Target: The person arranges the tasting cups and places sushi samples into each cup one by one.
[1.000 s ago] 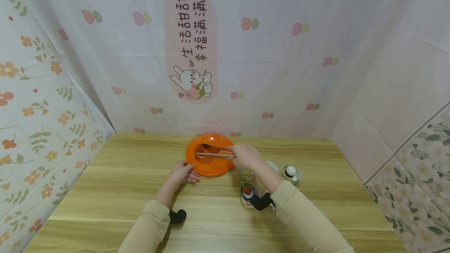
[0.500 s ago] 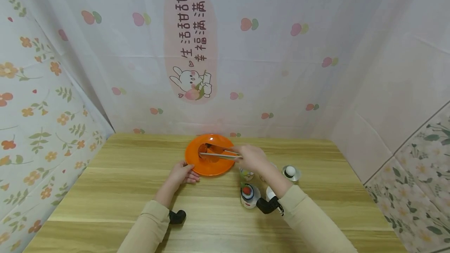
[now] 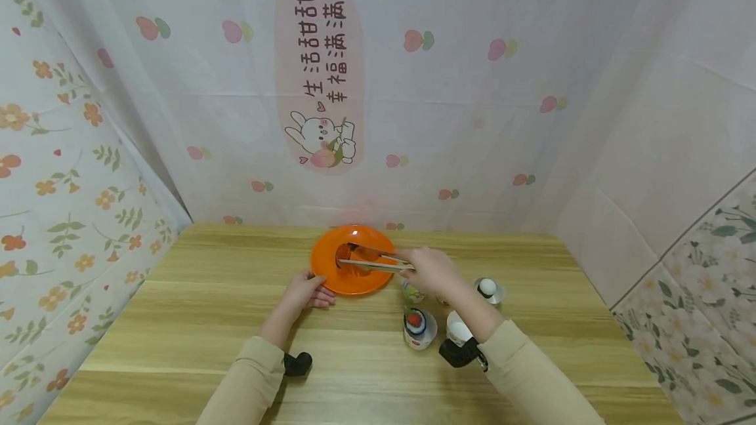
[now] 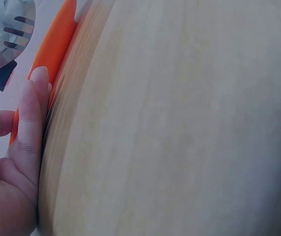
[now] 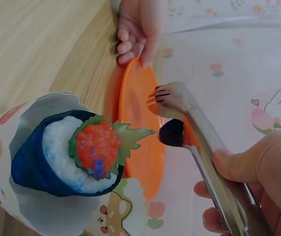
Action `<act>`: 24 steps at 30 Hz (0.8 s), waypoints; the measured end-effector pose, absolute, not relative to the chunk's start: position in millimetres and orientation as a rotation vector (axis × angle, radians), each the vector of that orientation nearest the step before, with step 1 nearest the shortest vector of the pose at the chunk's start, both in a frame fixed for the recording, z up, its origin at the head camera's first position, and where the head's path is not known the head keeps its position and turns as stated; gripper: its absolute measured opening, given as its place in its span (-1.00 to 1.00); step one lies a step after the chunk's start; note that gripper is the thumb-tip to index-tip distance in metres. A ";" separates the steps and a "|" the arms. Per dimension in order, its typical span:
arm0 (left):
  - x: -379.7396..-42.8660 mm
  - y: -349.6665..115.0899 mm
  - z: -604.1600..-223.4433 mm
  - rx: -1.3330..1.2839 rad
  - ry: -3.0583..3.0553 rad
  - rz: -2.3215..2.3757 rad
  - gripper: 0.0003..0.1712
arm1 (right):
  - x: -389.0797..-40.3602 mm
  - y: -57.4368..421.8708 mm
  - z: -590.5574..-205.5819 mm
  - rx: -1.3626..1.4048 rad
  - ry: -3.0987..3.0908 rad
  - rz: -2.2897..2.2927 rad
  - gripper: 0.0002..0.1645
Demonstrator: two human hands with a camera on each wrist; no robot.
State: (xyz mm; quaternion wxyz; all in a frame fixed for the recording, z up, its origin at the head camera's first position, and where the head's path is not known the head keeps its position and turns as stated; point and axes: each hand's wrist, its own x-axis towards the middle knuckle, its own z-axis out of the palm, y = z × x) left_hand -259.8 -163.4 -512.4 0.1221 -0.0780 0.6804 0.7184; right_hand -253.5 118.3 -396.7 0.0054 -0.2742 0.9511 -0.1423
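Observation:
My left hand pinches the near left rim of an orange plate, thumb on top and fingers below. My right hand grips metal serving tongs, one end slotted like a fork, reaching leftward over the plate. Between the tong ends sits a small round piece with an orange-red top and black side, close over the plate; it looks like toy sushi. The right wrist view shows its black side beside the slotted tong end. In the left wrist view, the tong head hangs beyond the plate rim.
Below my right forearm stands a paper cup holding a sushi hand roll with red roe and a green leaf. Another patterned cup, a white cup and a small holder with a white, black-banded piece stand nearby. A cloth backdrop rises behind.
My right hand has drawn the tongs a little to the right over the plate, and the small round piece has shifted right with them. My left hand has stayed on the rim.

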 end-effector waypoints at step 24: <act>-261.1 -162.6 -511.9 -0.229 1.985 2.092 -0.80 | -233.9 145.3 -396.0 -0.897 3.015 -0.567 -0.42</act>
